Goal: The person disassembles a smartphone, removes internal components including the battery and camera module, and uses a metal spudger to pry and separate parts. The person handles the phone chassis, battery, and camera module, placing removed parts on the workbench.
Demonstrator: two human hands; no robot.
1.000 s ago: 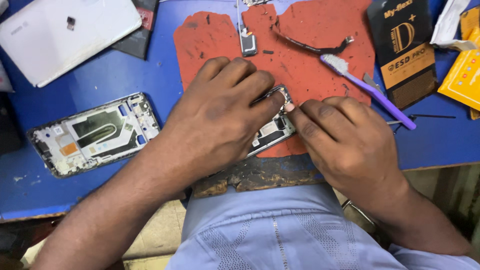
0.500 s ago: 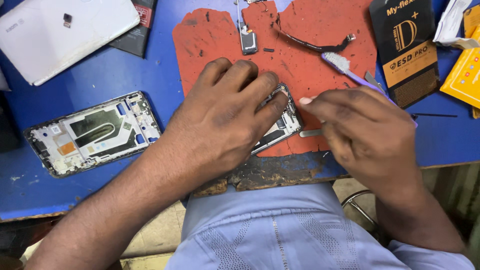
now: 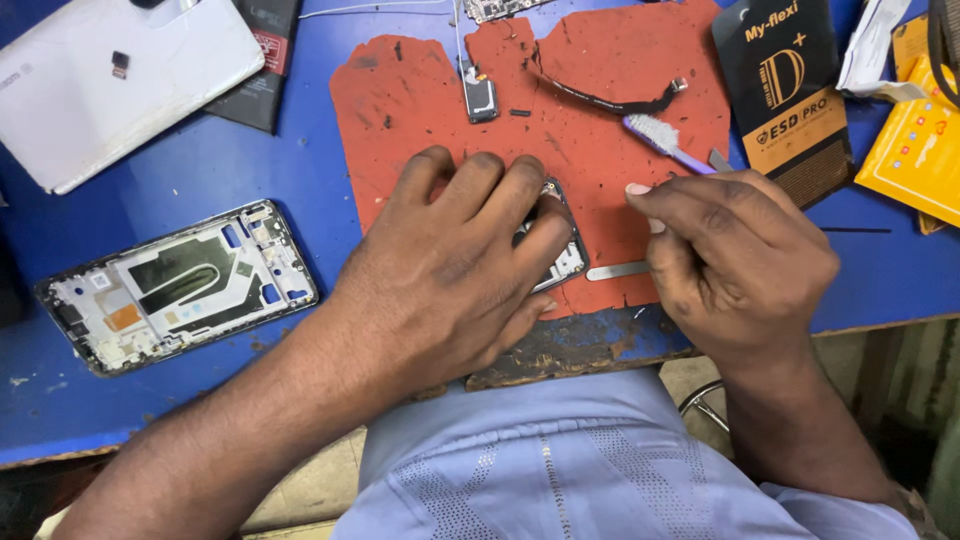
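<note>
Nearest the camera: pale blue shirt [image 3: 560,470] at the bottom edge, then the chipped front lip of the blue bench [image 3: 230,170].

Left hand [image 3: 450,270] spread flat and wide, pressing down on a small phone board [image 3: 560,255] at the near edge of the red work mat [image 3: 420,90]; only the board's right end peeking out from under the fingers. Right hand [image 3: 735,255] just beside it, fingers pinched narrow around thin metal tweezers [image 3: 618,270], tip pointing left toward the board but stopping short of it. Can't tell if anything's caught in the tip.

Off to the left, well apart: stripped phone frame [image 3: 175,290], insides bare, lying on the bench. So teardown looks done, board already out. Fiddly board work seems mid-way, reassembly not started by the look of it.

Further up the mat: purple brush [image 3: 665,140], black flex cable [image 3: 610,100], a small dark module [image 3: 480,97]. Far corners: white back cover [image 3: 110,70] top left, black packet [image 3: 790,90] and yellow packet [image 3: 915,140] top right.
</note>
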